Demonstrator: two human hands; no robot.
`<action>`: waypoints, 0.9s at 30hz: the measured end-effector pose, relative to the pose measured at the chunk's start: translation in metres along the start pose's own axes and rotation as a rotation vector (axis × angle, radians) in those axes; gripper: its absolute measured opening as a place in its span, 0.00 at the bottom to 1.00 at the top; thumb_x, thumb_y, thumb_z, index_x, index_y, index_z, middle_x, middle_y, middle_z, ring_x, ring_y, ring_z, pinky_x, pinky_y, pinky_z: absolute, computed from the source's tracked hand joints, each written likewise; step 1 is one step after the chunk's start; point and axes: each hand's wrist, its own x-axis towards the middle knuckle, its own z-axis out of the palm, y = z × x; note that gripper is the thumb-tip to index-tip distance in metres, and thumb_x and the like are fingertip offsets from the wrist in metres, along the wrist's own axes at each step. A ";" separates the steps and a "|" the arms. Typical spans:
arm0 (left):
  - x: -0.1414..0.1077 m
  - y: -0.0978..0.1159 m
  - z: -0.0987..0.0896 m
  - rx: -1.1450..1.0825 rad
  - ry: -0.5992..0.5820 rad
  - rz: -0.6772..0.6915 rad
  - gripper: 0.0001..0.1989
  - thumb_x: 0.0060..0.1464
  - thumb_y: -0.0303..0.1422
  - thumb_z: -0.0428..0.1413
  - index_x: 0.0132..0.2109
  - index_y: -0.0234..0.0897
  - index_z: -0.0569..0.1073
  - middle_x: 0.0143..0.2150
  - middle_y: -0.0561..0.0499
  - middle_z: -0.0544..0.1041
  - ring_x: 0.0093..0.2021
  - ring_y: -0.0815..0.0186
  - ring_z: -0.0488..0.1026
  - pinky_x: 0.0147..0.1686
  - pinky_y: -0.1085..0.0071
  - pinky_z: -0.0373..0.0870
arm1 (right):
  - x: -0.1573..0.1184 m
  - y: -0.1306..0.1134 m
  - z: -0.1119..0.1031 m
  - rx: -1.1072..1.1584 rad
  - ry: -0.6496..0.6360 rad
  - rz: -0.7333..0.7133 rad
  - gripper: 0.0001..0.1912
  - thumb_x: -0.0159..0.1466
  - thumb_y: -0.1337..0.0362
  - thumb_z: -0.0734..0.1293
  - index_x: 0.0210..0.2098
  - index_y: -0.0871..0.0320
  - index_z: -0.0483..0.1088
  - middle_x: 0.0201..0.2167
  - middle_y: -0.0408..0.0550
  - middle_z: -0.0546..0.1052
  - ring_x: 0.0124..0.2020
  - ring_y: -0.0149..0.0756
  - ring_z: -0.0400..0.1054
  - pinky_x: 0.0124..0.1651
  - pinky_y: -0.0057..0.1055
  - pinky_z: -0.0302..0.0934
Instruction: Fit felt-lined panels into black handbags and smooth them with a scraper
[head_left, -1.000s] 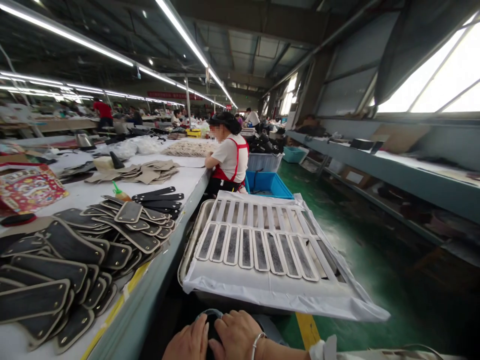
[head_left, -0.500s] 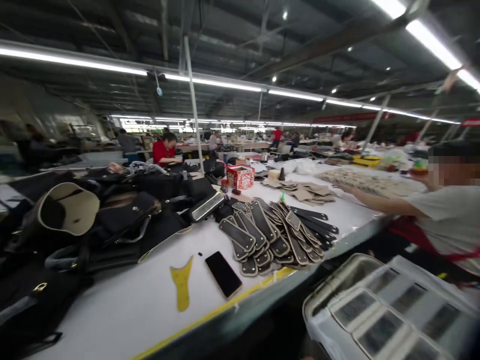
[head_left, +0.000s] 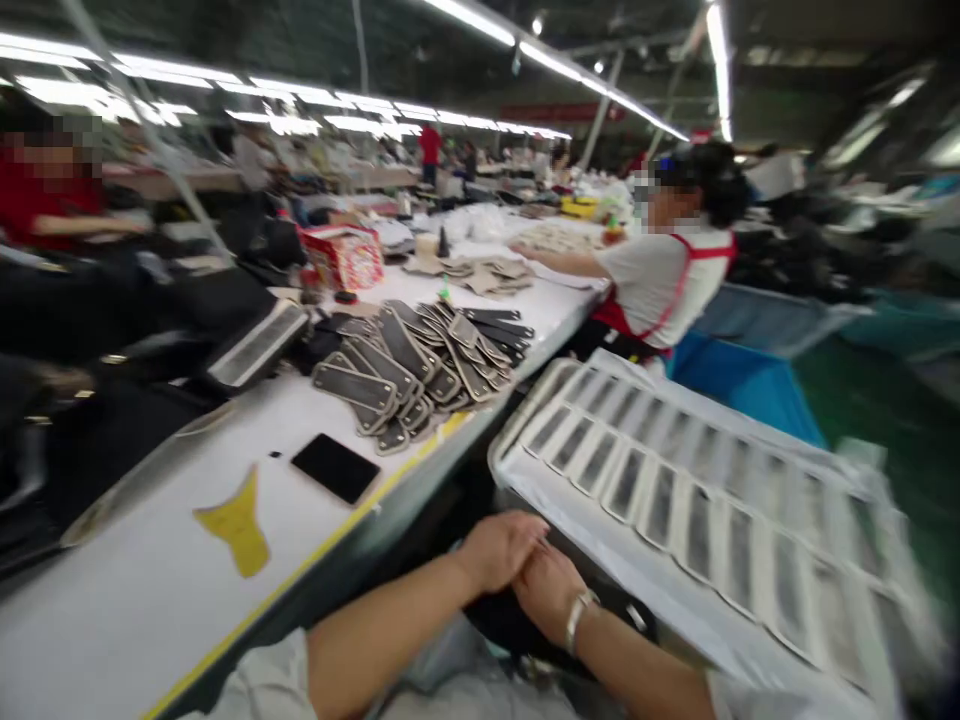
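Below the table's front edge, my left hand (head_left: 501, 550) and my right hand (head_left: 551, 592) come together over my lap. Their fingers are curled and pressed against each other, partly hidden and blurred; no object shows in either. A bracelet (head_left: 579, 618) circles my right wrist. Nearest on the table lie a dark-screened phone (head_left: 335, 467) and a yellow flat template (head_left: 238, 527) with a forked end. Beyond them is a loose heap of dark strap pieces (head_left: 397, 375) with pale edges and small metal studs. To my right, a plastic-lined bin (head_left: 525, 415) carries rows of dark, pale-bordered pieces (head_left: 660, 495).
Black bags (head_left: 112, 430) crowd the table's left side. A red patterned box (head_left: 343, 258) and brown flat pieces (head_left: 487, 275) stand farther back. A co-worker in a red apron (head_left: 660, 290) sits at the right, beside a blue bin (head_left: 750, 385). Another person in red (head_left: 45, 200) is at left.
My view has swung right and down. Both my hands and forearms have come into sight, with more of the lined bin. The phone, template and strap heap look unmoved on the table.
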 end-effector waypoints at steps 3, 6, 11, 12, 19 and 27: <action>-0.002 -0.009 0.016 -0.013 -0.038 -0.002 0.21 0.64 0.37 0.37 0.54 0.30 0.67 0.50 0.39 0.72 0.51 0.58 0.68 0.54 0.57 0.63 | -0.044 0.029 -0.010 -0.057 -0.105 0.114 0.22 0.67 0.55 0.57 0.54 0.62 0.64 0.46 0.55 0.73 0.48 0.45 0.66 0.51 0.41 0.58; -0.006 -0.026 0.020 0.264 -0.087 0.039 0.21 0.64 0.39 0.39 0.53 0.31 0.67 0.44 0.40 0.75 0.45 0.55 0.71 0.48 0.56 0.66 | -0.061 0.052 -0.017 -0.106 -0.117 0.171 0.26 0.67 0.52 0.56 0.57 0.65 0.60 0.46 0.57 0.72 0.48 0.46 0.65 0.53 0.42 0.55; -0.010 -0.028 0.027 0.464 -0.107 0.084 0.21 0.65 0.39 0.37 0.52 0.32 0.68 0.40 0.44 0.75 0.41 0.59 0.72 0.44 0.61 0.68 | -0.064 0.063 -0.019 -0.032 -0.082 0.150 0.27 0.67 0.52 0.54 0.57 0.67 0.59 0.46 0.58 0.72 0.48 0.46 0.64 0.52 0.42 0.56; -0.009 -0.028 0.028 0.481 -0.103 0.090 0.21 0.65 0.39 0.37 0.52 0.32 0.68 0.40 0.44 0.75 0.41 0.59 0.72 0.44 0.61 0.68 | -0.063 0.062 -0.019 -0.009 -0.076 0.153 0.28 0.67 0.52 0.55 0.57 0.67 0.59 0.46 0.59 0.72 0.48 0.46 0.64 0.53 0.42 0.56; -0.010 -0.029 0.021 0.429 -0.091 0.076 0.23 0.65 0.39 0.34 0.52 0.32 0.68 0.44 0.43 0.75 0.43 0.59 0.72 0.46 0.60 0.67 | -0.061 0.085 -0.017 0.642 0.174 0.457 0.22 0.66 0.51 0.52 0.48 0.59 0.66 0.40 0.52 0.74 0.42 0.40 0.69 0.47 0.38 0.62; -0.036 0.000 0.032 0.423 -0.202 0.217 0.48 0.41 0.55 0.58 0.63 0.33 0.54 0.61 0.40 0.63 0.59 0.52 0.59 0.61 0.52 0.49 | -0.147 0.088 -0.012 0.404 0.248 0.454 0.31 0.61 0.46 0.59 0.54 0.63 0.62 0.52 0.60 0.68 0.53 0.46 0.62 0.56 0.44 0.56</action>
